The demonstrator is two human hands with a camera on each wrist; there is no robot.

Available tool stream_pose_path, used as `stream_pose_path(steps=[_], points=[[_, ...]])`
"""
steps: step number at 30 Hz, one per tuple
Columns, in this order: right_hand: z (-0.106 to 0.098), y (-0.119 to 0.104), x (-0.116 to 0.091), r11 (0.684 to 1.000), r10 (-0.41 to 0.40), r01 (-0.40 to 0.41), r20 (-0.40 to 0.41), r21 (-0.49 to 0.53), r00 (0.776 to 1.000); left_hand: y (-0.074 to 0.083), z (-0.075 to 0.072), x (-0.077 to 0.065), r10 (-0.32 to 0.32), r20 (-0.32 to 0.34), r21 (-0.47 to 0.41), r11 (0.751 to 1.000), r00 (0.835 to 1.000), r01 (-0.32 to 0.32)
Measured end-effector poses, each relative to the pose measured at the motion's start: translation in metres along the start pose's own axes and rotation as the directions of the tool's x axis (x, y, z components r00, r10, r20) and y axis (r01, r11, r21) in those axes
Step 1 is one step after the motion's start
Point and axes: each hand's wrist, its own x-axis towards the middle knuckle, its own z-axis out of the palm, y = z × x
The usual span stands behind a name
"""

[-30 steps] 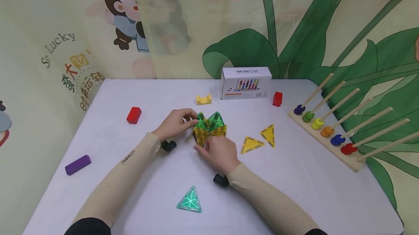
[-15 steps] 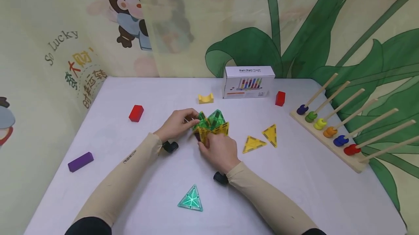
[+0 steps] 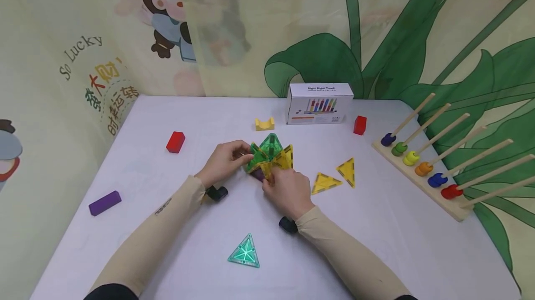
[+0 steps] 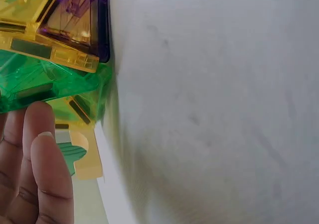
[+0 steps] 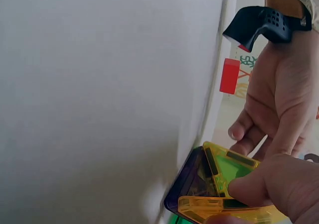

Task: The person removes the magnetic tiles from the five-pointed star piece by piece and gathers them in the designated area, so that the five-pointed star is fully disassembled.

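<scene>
A cluster of translucent magnetic tiles, with green tiles [image 3: 270, 145] at the back and yellow tiles [image 3: 284, 157] in front, stands between both hands. A purple tile [image 4: 75, 10] forms part of its underside. My left hand [image 3: 223, 163] holds the cluster's left side, its fingertips [image 4: 41, 117] against a green tile's edge [image 4: 70, 87]. On the front side, my right hand [image 3: 290, 193] pinches a yellow tile [image 5: 219, 208]; its thumb [image 5: 254, 184] shows in the right wrist view. Part of the cluster is hidden by the hands.
Two yellow triangle tiles [image 3: 326, 182] lie to the right, a green triangle tile [image 3: 244, 251] in front. Around are red blocks [image 3: 175, 142], a purple block [image 3: 105, 203] and a yellow arch block [image 3: 264, 124]. A box [image 3: 319, 103] stands behind; a peg rack [image 3: 422, 179] is at right.
My right hand has shifted slightly right with the front yellow tiles. The cluster has turned a little, and more purple shows beneath it. The left hand stays at the green side.
</scene>
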Motion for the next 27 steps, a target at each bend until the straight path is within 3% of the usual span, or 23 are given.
stream_pose_path(steps=[8, 13, 18, 27], points=[[-0.002, 0.009, 0.000, 1.000, -0.003, 0.002, -0.046, -0.012, 0.999, 0.002, 0.002, -0.008, -0.019, -0.044, -0.004, 1.000, 0.999, 0.019], [-0.005, 0.013, 0.001, 1.000, 0.024, -0.024, -0.023, -0.004, 0.999, 0.001, 0.006, -0.014, -0.047, -0.065, -0.024, 0.999, 0.997, 0.045], [-0.007, 0.016, 0.001, 0.999, 0.038, -0.038, -0.012, 0.011, 0.999, 0.002, 0.009, -0.021, -0.041, -0.087, -0.045, 0.998, 0.995, 0.038], [-0.004, 0.022, 0.003, 1.000, 0.020, -0.020, -0.066, 0.000, 0.998, 0.007, 0.017, -0.030, -0.042, -0.135, -0.064, 0.997, 0.990, 0.033]])
